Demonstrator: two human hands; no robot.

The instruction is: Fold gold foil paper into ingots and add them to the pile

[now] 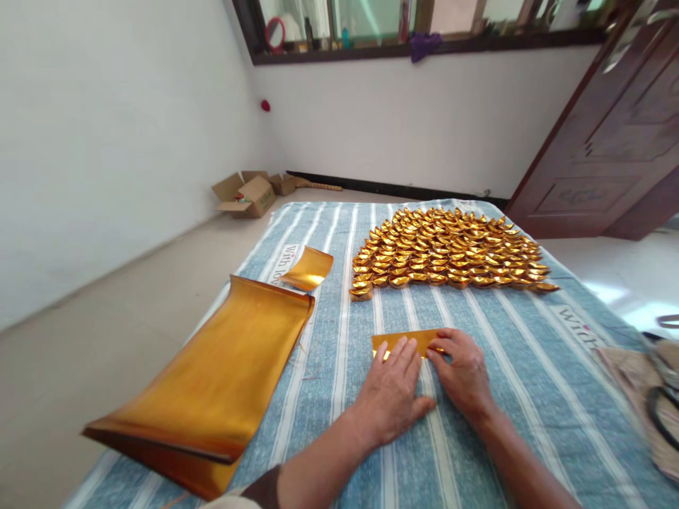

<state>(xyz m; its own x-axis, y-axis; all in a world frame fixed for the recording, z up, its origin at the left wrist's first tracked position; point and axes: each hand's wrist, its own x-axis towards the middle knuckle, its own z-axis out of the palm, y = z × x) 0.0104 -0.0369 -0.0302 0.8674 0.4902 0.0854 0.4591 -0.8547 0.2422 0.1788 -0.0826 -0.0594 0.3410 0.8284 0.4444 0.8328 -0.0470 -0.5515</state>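
A small sheet of gold foil paper (399, 340) lies on the blue striped cloth before me, its near edge shiny as if folded over. My left hand (391, 389) rests flat on it, fingers stretched out and thumb spread to the right. At the sheet's right end, my right hand (460, 367) pinches the edge between thumb and fingers. Beyond both hands stand rows of folded gold paper ingots (445, 251). To the left lies a large stack of gold foil sheets (212, 367), with a smaller curled gold piece (309, 268) behind it.
The striped cloth (339, 396) covers the whole table. Black-handled scissors (663, 417) lie on a beige item at the right edge. Open cardboard boxes (254, 196) sit on the floor at far left. A brown door (599, 134) stands at the right, beyond the table.
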